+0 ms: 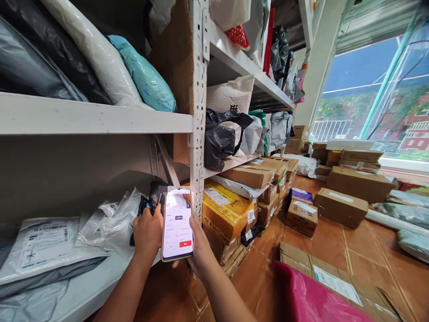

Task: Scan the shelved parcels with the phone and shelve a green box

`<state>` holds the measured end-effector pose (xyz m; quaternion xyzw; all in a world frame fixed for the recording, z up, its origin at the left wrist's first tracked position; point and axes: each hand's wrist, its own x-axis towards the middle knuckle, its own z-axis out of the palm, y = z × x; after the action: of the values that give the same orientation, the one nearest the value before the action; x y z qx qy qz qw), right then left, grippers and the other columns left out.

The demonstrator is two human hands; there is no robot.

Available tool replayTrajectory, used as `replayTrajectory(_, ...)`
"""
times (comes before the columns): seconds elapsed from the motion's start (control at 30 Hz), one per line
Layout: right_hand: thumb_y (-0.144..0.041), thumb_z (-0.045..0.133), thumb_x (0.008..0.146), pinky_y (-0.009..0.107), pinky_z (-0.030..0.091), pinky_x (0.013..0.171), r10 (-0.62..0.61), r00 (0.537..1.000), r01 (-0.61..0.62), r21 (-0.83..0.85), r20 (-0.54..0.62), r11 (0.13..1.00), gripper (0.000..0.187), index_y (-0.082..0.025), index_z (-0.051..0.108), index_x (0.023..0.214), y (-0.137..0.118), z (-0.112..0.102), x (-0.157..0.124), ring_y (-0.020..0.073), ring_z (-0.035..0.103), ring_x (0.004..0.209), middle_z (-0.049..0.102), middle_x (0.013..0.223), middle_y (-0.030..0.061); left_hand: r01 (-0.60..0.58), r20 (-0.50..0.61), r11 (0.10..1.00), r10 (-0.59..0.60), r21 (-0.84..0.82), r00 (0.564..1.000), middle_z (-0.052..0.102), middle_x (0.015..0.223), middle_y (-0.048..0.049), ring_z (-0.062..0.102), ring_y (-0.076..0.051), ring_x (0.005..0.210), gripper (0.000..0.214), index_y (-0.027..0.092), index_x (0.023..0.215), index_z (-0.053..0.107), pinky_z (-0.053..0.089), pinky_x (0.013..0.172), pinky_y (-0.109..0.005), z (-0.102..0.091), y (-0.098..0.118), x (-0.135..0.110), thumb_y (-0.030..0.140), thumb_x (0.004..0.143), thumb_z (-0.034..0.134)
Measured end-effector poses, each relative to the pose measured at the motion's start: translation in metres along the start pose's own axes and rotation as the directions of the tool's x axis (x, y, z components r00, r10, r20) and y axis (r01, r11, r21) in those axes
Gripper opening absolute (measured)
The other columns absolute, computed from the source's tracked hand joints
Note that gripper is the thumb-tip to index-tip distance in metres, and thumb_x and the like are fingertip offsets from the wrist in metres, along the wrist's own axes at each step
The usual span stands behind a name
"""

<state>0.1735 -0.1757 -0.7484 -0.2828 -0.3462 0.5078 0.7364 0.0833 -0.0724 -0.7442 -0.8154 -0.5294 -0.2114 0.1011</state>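
A smartphone (177, 228) with a lit white screen and a red button rests in my right hand (203, 243), whose fingers wrap its right edge and underside. Just left of the phone, my left hand (147, 230) reaches over the lower shelf, its fingers closed on a black plastic parcel (143, 203); part of the grip is hidden. Beside that parcel lies a crumpled clear-and-white plastic parcel (115, 226). Farther left, a white mailer bag (43, 246) with a printed label lies on a grey bag.
A white perforated shelf post (198, 89) stands just beyond the phone. Bagged parcels, including a teal one (144, 74), fill the upper shelf. Right of the post, a yellow box (228, 208) tops stacked cartons. More cartons (341, 206) and a magenta bag (311, 295) occupy the tiled floor.
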Motion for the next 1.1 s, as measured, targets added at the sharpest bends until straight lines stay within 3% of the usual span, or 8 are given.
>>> replayTrajectory(0.1, -0.06, 0.061, 0.082, 0.027, 0.054, 0.039, -0.018, 1.0, 0.018, 0.002, 0.011, 1.0, 0.057, -0.028, 0.047, 0.127, 0.0, 0.005, 0.001, 0.0221, 0.071, 0.069, 0.071, 0.104, 0.0049, -0.014, 0.034, 1.0, 0.014, 0.005, 0.999, 0.06, 0.093, -0.0153, 0.062, -0.029, 0.084, 0.042, 0.013, 0.123, 0.063, 0.044, 0.082, -0.037, -0.001, -0.001, 0.001, 0.016, 0.092, 0.035)
replayTrajectory(0.47, -0.059, 0.061, 0.083, 0.029, 0.056, 0.044, -0.043, 0.999, 0.043, 0.001, 0.007, 0.999, 0.051, -0.025, 0.051, 0.12, -0.003, 0.013, 0.0, 0.022, 0.07, 0.072, 0.072, 0.098, 0.0042, 0.027, 0.118, 0.999, -0.023, -0.031, 0.993, 0.057, 0.093, -0.0131, 0.062, -0.026, 0.086, 0.034, 0.013, 0.111, 0.065, 0.044, 0.085, -0.034, -0.016, 0.002, -0.001, 0.019, 0.094, 0.035)
replayTrajectory(0.93, -0.06, 0.062, 0.081, 0.03, 0.055, 0.042, -0.03, 0.999, 0.03, 0.014, 0.013, 0.999, 0.064, -0.027, 0.043, 0.132, -0.006, 0.017, -0.004, 0.024, 0.071, 0.073, 0.073, 0.095, 0.0034, 0.102, 0.098, 0.98, -0.086, -0.171, 0.992, 0.057, 0.095, -0.0142, 0.059, -0.028, 0.09, 0.036, 0.01, 0.118, 0.061, 0.044, 0.079, -0.032, -0.01, 0.001, -0.005, 0.016, 0.094, 0.035)
replayTrajectory(1.1, -0.058, 0.062, 0.082, 0.03, 0.055, 0.044, -0.04, 0.999, 0.04, 0.017, 0.011, 0.999, 0.056, -0.025, 0.049, 0.126, -0.009, 0.019, -0.004, 0.0221, 0.07, 0.069, 0.072, 0.098, 0.0039, 0.103, 0.036, 0.965, -0.097, -0.241, 0.995, 0.06, 0.09, -0.0137, 0.06, -0.028, 0.082, 0.038, 0.01, 0.119, 0.06, 0.044, 0.069, -0.032, -0.003, -0.001, -0.005, 0.011, 0.092, 0.033)
